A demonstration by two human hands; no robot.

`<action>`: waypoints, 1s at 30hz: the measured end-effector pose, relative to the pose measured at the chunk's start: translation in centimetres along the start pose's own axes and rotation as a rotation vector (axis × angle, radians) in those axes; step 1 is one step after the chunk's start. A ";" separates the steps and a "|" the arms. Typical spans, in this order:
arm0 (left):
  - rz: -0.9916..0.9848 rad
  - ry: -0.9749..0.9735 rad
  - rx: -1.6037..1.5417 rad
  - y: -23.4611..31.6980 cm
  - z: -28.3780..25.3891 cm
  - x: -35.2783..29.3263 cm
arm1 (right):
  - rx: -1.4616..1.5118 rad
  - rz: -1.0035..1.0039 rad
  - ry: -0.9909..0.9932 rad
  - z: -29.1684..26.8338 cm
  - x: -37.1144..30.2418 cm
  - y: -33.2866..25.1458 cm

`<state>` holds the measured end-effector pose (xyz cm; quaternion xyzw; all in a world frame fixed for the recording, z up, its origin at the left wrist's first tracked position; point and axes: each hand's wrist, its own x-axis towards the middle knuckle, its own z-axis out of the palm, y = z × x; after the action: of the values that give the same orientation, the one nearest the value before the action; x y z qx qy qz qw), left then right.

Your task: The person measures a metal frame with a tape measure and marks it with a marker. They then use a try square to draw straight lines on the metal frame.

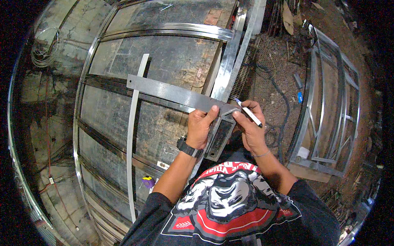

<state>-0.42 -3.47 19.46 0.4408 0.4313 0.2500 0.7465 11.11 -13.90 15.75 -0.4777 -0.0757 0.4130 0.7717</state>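
A large steel square (172,93) lies with its wide blade across a metal frame (227,76), pointing away to the left; its slotted handle reaches toward my body. My left hand (200,129), with a black watch on the wrist, grips the square near its corner, thumb on top of the blade. My right hand (253,133) holds a white marker (252,115) between its fingers, the dark end toward the lower right. The right thumb rests against the square's corner. Under the blade's far end passes a long flat metal strip (134,119).
Dark boards (106,106) lie beneath the frame. A purple and yellow object (147,181) sits by my left forearm. On the right, another metal frame (316,102) stands over the ground, and a dark cable (284,106) runs across gravel. Coiled wire (44,49) lies far left.
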 end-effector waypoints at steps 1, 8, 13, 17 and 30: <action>-0.008 -0.024 -0.010 0.3 -0.1 -0.2 | -0.076 -0.046 0.026 -0.3 0.0 0.0; -0.005 -0.033 0.000 -0.1 -0.7 0.0 | -0.329 -0.244 -0.063 -0.5 0.0 -4.5; -0.009 0.029 -0.015 -0.2 0.0 0.0 | -0.438 -0.116 -0.219 -0.6 1.3 -4.3; 0.003 -0.007 -0.016 -0.1 -0.4 -0.1 | -0.444 -0.098 -0.224 -0.3 1.4 -4.2; -0.010 -0.004 -0.042 -0.4 -0.6 0.1 | -0.526 -0.125 -0.170 -2.7 1.0 -5.1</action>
<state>-0.92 -3.34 18.90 0.4236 0.4267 0.2544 0.7575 15.98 -16.01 18.13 -0.6196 -0.2737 0.3695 0.6361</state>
